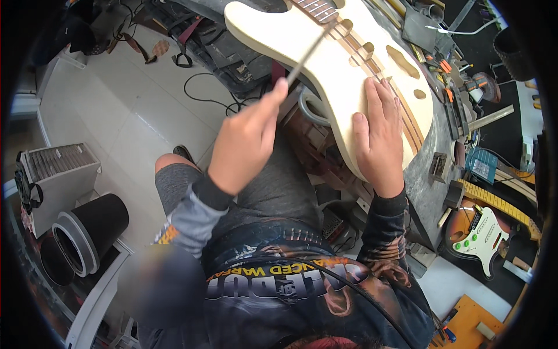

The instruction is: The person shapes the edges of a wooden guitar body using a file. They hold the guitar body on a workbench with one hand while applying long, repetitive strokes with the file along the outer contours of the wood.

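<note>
A bare pale-wood electric guitar body (308,43) lies at the bench's near edge. Brown stripes run along its middle, with several cutouts in the top. A fretted fingerboard (317,9) joins it at the upper edge of view. My left hand (247,142) is closed around one end of a thin grey rod-like tool (311,51), blurred by motion. The tool's far end reaches over the body near the end of the fingerboard; contact there cannot be made out. My right hand (382,131) lies flat on the lower part of the body, fingers stretched out.
Hand tools with orange handles (446,65) crowd the grey bench (427,174) at right. A sunburst guitar (482,235) with a white pickguard lies at lower right. Left on the tiled floor stand a black cylinder (96,232) and a pleated filter box (61,174). Cables (200,93) trail behind.
</note>
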`<state>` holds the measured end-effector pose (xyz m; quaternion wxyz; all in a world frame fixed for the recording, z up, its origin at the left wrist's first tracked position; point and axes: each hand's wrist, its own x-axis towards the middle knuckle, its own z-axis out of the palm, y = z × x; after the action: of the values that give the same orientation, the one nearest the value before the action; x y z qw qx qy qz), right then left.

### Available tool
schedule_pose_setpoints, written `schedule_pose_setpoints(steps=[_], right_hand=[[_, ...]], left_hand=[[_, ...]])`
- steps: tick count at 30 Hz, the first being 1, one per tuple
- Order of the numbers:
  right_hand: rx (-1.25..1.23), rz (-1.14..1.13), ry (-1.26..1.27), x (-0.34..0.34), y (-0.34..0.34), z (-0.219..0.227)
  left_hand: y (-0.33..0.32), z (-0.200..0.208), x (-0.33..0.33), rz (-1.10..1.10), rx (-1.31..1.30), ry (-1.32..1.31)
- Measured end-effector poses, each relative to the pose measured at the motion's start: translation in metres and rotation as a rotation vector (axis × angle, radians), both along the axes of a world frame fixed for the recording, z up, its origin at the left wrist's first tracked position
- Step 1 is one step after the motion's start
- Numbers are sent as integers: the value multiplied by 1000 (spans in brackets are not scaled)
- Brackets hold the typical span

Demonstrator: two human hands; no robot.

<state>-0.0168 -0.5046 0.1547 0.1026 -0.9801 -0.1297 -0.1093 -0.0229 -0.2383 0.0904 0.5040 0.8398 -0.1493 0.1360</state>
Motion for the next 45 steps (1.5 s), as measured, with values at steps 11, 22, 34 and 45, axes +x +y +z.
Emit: schedule_pose_setpoints(steps=[11, 22, 34, 45], right_hand=[[-5, 5, 7, 0, 1, 0], [-11, -3, 23, 0, 2, 0], [-8, -6, 24, -1, 1, 1], [6, -5, 25, 0, 2, -1]], left_hand=[[-10, -73, -7, 15, 10, -116], [-21, -121, -7, 54, -49, -194], [-9, -106, -3, 108, -50, -219], [-21, -114, -13, 53, -42, -341]])
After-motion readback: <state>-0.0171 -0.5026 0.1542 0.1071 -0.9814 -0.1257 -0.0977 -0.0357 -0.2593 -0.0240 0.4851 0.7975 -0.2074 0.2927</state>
